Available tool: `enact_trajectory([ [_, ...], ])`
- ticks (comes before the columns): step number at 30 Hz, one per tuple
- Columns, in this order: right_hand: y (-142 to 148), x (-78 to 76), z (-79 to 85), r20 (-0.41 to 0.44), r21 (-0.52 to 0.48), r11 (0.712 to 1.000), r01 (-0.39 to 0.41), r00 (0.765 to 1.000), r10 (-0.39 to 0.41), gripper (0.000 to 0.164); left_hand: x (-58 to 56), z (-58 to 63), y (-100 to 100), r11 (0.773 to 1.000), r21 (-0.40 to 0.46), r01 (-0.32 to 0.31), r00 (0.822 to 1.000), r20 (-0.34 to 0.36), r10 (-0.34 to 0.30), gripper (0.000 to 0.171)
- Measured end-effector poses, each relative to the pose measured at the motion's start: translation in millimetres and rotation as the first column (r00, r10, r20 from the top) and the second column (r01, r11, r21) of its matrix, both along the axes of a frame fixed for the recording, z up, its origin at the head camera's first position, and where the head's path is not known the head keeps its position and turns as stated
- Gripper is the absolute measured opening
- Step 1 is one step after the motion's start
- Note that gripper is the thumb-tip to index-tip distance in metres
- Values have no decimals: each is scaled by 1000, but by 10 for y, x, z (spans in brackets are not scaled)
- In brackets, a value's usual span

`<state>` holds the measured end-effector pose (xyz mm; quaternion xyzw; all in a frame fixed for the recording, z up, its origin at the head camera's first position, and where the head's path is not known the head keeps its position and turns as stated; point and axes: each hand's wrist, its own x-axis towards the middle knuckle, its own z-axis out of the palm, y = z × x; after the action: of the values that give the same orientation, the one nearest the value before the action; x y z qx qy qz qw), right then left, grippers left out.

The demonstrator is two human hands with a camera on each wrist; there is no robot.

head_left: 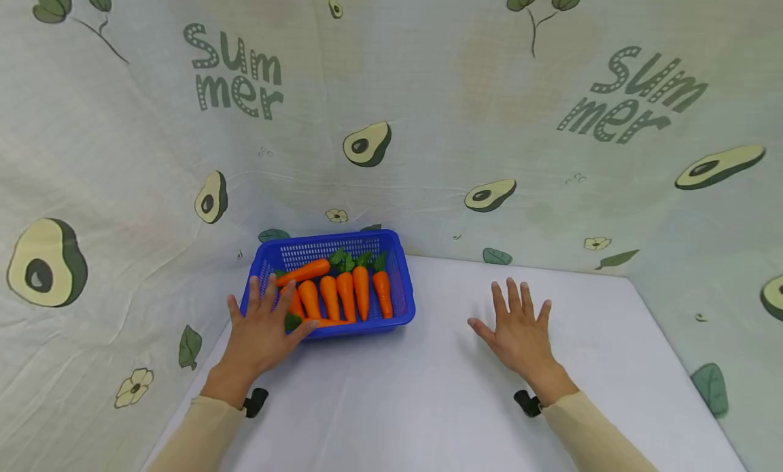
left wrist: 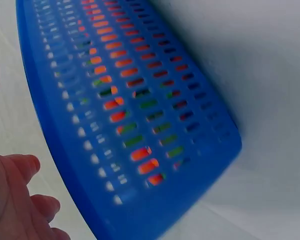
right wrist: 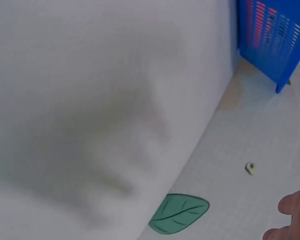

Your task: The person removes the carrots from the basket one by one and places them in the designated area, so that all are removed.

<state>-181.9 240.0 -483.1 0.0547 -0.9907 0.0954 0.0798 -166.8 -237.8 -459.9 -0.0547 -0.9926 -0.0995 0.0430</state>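
In the head view a blue plastic basket point(head_left: 400, 281) stands at the back left of the white table, with several orange carrots point(head_left: 346, 295) with green tops lying in it. My left hand point(head_left: 259, 332), fingers spread, is over the basket's front left corner and overlaps it, hiding part of that side. The left wrist view shows the basket's slotted wall point(left wrist: 140, 110) close beside the fingers, carrots showing through the slots. Further right, my right hand point(head_left: 520, 332) hovers over the table with fingers spread and holds nothing; its shadow falls on the tabletop in the right wrist view.
A pale cloth point(head_left: 428, 118) printed with avocados, leaves and lettering hangs behind and at both sides of the white table point(head_left: 428, 404). Each wrist wears a small black device, one on the left point(head_left: 255, 402) and one on the right point(head_left: 527, 403).
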Motion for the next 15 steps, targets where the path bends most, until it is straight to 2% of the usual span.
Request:
enact_trajectory([
  [3, -193, -35, 34, -10, 11, 1000, -22, 1000, 22, 97, -13, 26, -122, 1000, 14, -23, 1000, 0, 23, 102],
  [7, -702, -113, 137, -6, 27, 994, -110, 994, 110, 95, -59, 5, -376, 997, 43, -72, 997, 18, 71, 104],
  [12, -1352, -201, 193, 67, -17, 958, -285, 956, 285, 94, -114, -151, -592, 991, 109, -81, 992, 110, 69, 111],
  [15, -1524, -214, 139, 106, -24, 947, -320, 941, 321, 96, -126, -236, -574, 988, 140, -65, 988, 146, 44, 113],
])
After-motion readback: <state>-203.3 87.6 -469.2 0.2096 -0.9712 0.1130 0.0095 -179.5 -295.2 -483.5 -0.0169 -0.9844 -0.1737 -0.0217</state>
